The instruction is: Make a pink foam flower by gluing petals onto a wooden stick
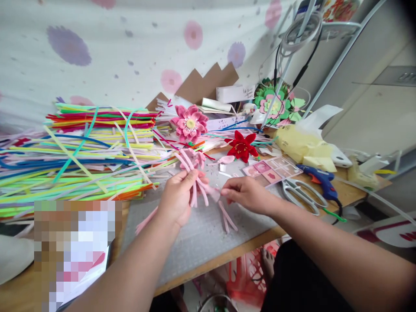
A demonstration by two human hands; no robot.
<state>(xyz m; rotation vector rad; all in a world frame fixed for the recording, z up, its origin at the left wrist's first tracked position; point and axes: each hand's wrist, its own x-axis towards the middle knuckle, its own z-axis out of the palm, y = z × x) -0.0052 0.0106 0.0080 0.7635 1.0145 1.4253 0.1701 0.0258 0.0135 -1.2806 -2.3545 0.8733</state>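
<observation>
Several pale pink pipe cleaners (196, 195) are pinched in my left hand (178, 195), their ends poking out above and below the fingers. My right hand (245, 194) is closed just to the right, thumb against forefinger. A blurred pink strip (212, 193) spans the gap and reaches its fingertips; what exactly they grip is unclear. Behind my left hand lies a pink fuzzy flower shape (196, 158), partly covered. Short pink pipe cleaner pieces (227, 219) rest on the grey cutting mat (191, 249) below my hands. A pink petal (225, 160) lies farther back.
Bundles of coloured pipe cleaners (74, 151) fill the left side. A finished pink flower (190, 124) and a red flower (242, 146) stand behind. Scissors (302, 196), a blue glue gun (320, 180) and a palette (273, 170) lie right. A pixelated screen (81, 255) is front left.
</observation>
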